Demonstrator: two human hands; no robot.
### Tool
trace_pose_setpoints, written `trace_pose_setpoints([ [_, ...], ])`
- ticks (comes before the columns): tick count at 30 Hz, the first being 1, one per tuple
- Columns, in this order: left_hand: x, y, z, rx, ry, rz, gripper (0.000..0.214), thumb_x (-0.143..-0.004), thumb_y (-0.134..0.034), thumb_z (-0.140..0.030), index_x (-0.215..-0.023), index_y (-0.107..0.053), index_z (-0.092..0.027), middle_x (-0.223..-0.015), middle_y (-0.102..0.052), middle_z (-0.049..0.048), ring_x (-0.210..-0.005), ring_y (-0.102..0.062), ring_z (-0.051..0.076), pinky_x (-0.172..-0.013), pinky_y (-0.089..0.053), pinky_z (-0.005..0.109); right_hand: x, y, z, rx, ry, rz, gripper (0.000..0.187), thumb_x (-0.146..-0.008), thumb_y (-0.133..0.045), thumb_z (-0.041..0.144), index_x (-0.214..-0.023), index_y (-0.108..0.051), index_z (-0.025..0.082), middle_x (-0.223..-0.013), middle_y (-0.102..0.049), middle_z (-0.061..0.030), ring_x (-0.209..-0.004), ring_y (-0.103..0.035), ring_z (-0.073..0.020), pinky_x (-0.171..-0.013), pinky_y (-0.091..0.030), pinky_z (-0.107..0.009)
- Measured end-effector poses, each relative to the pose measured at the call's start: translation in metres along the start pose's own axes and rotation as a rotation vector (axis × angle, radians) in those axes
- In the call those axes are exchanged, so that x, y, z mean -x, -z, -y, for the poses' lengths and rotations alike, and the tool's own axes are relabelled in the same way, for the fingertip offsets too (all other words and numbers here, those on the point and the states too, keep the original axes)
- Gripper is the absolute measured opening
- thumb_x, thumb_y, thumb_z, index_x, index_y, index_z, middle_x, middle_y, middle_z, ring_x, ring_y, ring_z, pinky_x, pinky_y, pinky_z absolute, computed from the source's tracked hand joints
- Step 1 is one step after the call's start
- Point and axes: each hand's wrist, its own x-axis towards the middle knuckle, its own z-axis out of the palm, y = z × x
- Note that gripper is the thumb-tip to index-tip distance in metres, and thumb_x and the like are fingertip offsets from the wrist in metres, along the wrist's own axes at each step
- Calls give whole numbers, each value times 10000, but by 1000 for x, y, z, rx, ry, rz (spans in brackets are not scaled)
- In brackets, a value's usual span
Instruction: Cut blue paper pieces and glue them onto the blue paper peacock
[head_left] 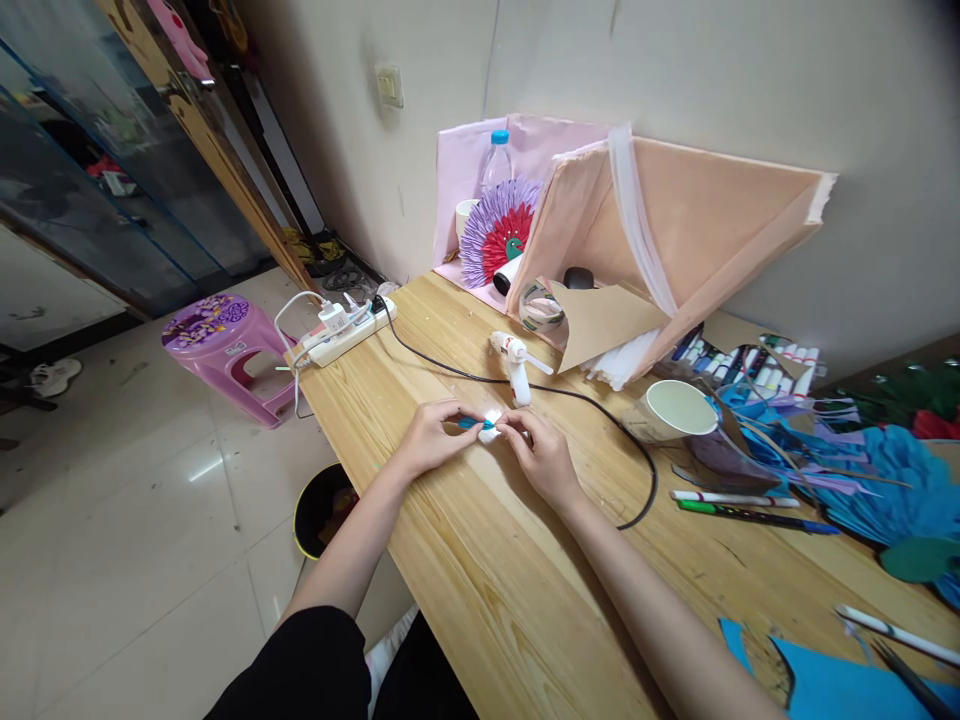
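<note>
Between the fingertips of both hands is a small piece of blue paper [469,423], folded or twisted narrow. My left hand [436,437] pinches its left end, thumb against the fingers. From the other side, the closed thumb and fingers of my right hand [541,452] meet its tip. Just beyond the hands, a white hot glue gun [517,372] stands on the wooden table [442,530], its black cord [592,394] curving round to the right. A small white patch shows beneath the blue paper; I cannot tell what it is.
A power strip [349,335] lies on the left edge, above a pink stool [244,350] and a bin [306,510]. Lined cardboard boxes [720,205] stand at the back. A paper cup [679,412], several markers [735,498] and blue paper sheets [847,685] are at right.
</note>
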Motion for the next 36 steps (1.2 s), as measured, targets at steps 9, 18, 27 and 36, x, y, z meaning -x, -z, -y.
trace_pose_setpoints([
  [9,-7,7,8,365,265,-133,344,-583,-777,-290,-846,-638,-116,-782,-684,62,-734,-654,153,-694,-539,260,-1,0,2,-25,-17,-36,100,-873,-498,239,-838,-581,195,-812,-632,-45,-738,-594,-168,-663,-479,-277],
  [18,-8,8,8,381,307,-180,346,-531,-807,-291,-780,-639,-121,-729,-678,51,-692,-650,153,-665,-540,265,0,-1,1,-26,-22,-61,102,-874,-490,248,-848,-575,198,-818,-629,-40,-747,-595,-167,-658,-484,-279],
  [27,-8,9,9,412,327,-192,347,-519,-813,-287,-773,-642,-124,-720,-679,46,-689,-649,152,-677,-536,272,-1,1,2,-159,-139,-38,115,-839,-542,287,-838,-611,195,-829,-639,-42,-758,-601,-169,-692,-491,-292],
  [36,-7,10,7,466,358,-157,342,-517,-813,-277,-772,-641,-126,-710,-675,38,-655,-640,141,-667,-532,272,-5,4,-2,-569,-349,95,160,-728,-666,337,-778,-641,188,-787,-649,-24,-742,-595,-159,-715,-478,-291],
])
